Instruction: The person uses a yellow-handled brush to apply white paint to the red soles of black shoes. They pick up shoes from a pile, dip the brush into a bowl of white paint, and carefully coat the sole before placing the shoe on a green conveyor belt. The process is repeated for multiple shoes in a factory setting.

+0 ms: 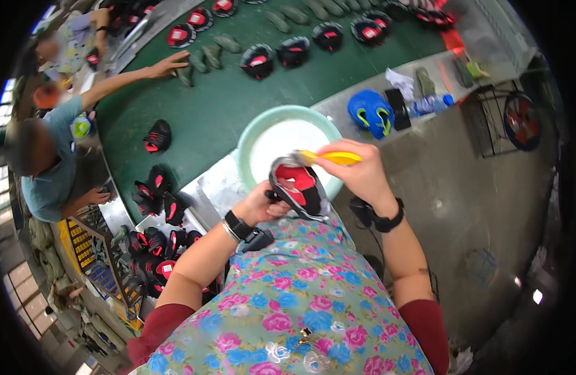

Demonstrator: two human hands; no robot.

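Note:
My left hand (260,205) is closed around a black shoe upper (313,199) with a red lining, its opening turned up. In my right hand (358,167) is a brush with a yellow handle (343,158). The bristles meet the upper's rim; contact is hard to make out exactly. Just behind both hands stands a pale green basin (245,150) holding white liquid (285,132).
On the green table (200,122) stand several black-and-red uppers (257,60) and grey-green shoe lasts (212,56). A co-worker's hand (170,64) touches a last at left. More uppers (153,244) pile beside my left arm. A blue bag (370,112) and bottle (430,105) lie right.

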